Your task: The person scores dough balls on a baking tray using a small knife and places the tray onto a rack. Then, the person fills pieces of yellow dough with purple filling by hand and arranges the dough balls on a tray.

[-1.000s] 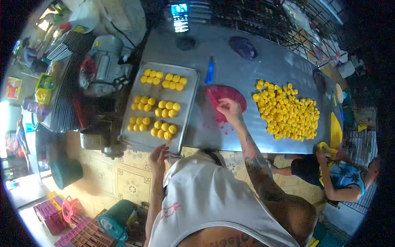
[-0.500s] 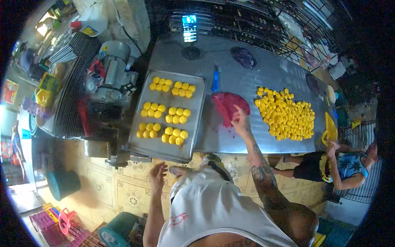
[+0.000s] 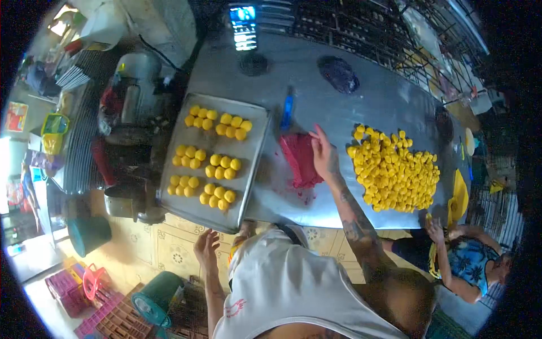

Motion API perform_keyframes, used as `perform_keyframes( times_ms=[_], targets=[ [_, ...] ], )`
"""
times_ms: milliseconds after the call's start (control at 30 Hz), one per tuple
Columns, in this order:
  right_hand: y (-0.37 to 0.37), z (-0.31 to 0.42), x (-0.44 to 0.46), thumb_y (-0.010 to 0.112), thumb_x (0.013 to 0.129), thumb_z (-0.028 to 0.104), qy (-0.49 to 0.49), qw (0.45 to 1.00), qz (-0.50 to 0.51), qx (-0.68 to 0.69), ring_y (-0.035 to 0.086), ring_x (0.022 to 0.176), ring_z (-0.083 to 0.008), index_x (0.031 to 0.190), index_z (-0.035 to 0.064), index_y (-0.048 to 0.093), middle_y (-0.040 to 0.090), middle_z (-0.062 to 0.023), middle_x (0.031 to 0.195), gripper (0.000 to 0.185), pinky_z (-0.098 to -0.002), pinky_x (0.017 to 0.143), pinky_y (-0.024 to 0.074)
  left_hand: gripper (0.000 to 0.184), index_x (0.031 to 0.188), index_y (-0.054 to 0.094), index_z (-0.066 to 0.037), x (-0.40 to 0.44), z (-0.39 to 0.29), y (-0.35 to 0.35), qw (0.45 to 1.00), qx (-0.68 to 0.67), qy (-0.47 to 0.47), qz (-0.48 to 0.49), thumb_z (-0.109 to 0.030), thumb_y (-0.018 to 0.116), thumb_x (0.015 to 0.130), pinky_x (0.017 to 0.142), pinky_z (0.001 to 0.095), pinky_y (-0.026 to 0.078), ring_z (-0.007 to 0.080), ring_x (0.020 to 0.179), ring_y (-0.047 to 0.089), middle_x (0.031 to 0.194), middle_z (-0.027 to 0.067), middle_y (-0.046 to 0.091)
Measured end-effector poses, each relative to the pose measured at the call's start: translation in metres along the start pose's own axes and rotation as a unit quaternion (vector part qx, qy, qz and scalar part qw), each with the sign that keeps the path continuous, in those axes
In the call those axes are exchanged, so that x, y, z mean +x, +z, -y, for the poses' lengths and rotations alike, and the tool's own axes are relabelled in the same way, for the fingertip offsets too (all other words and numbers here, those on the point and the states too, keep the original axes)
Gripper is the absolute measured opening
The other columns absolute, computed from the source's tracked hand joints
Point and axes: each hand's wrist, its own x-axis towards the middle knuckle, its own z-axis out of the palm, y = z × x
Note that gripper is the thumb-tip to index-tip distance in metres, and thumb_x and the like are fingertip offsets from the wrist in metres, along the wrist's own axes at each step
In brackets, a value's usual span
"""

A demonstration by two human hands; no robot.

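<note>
Dough [image 3: 299,161], deep pink and slab-like, lies on the metal table [image 3: 282,62] at the left side of my right hand [image 3: 324,155], whose fingers stretch out nearly straight, pinching nothing that shows; I cannot tell whether my thumb or palm touches the lump. Pink crumbs [image 3: 305,198] dot the metal on its near side. My left hand [image 3: 208,248] hangs off the table's near side, empty, fingers loosely bent and parted, just short of the tray [image 3: 248,150]. On that tray, beyond my left hand, sit yellow balls [image 3: 219,171] in six clusters. To the right of my right hand spreads a heap of yellow pieces [image 3: 398,172], many touching. A blue-handled tool [image 3: 287,113] lies beyond my right fingertips, a little to their left; farther out rests a dark purple lump [image 3: 339,74]. Well apart to the right of my grip, another person [image 3: 463,263] is near a yellow object [image 3: 458,195] at the table's end. A lit screen [image 3: 244,28] glows past the tray's far end.
</note>
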Motion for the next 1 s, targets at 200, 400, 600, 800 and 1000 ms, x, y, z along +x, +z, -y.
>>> perform_keyframes(
  times_ms=[200,400,600,800,1000],
  targets=[
    [0.016,-0.010,-0.044,0.055,0.095,0.039,-0.128,0.913,0.172,-0.346,0.023,0.146,-0.0304,0.149,0.0077,0.032,0.029,-0.0132,0.156,0.067,-0.0594,0.113,0.0206,0.028,0.116,0.065,-0.002,-0.016,0.021,0.010,0.999,-0.021,-0.048,0.011,-0.021,0.058,0.097,0.070,0.0260,0.051,0.0153,0.086,0.066,0.099,0.0090,0.070],
    [0.008,0.017,-0.100,0.061,0.089,0.047,-0.077,0.907,0.216,-0.354,0.012,0.149,-0.0333,0.151,0.0053,0.026,0.017,-0.0109,0.160,0.083,-0.0685,0.111,0.0109,0.030,0.117,0.064,-0.001,0.003,0.025,-0.013,0.999,-0.010,-0.024,0.044,-0.023,0.059,0.097,0.071,0.0268,0.051,0.0150,0.085,0.065,0.100,0.0088,0.070],
    [0.004,0.043,-0.141,0.066,0.087,0.040,-0.084,0.923,0.204,-0.314,0.053,0.125,-0.0296,0.126,0.0063,0.057,0.066,-0.0161,0.113,0.052,-0.0548,0.103,0.0374,0.032,0.118,0.064,-0.002,0.026,0.025,-0.060,0.995,-0.010,0.032,0.089,-0.025,0.060,0.097,0.072,0.0265,0.050,0.0145,0.088,0.065,0.101,0.0077,0.070],
    [0.035,0.116,-0.152,0.068,0.079,0.002,0.047,0.996,0.042,-0.060,0.058,0.063,-0.0224,0.110,0.0046,0.058,0.058,-0.0078,0.072,0.033,-0.0362,0.057,0.0463,0.031,0.112,0.067,-0.001,0.044,-0.011,-0.001,0.956,-0.027,0.155,0.249,-0.028,0.061,0.096,0.074,0.0271,0.049,0.0120,0.085,0.062,0.099,0.0047,0.071],
    [0.013,0.106,-0.155,0.067,0.072,-0.003,0.052,0.999,-0.008,-0.014,0.054,0.060,-0.0170,0.121,0.0036,0.052,0.055,-0.0050,0.067,0.052,-0.0337,0.057,0.0452,0.029,0.111,0.068,-0.002,0.027,-0.019,0.019,0.911,0.074,0.241,0.326,-0.025,0.059,0.095,0.072,0.0272,0.049,0.0113,0.085,0.064,0.095,0.0075,0.071]
  ],
)
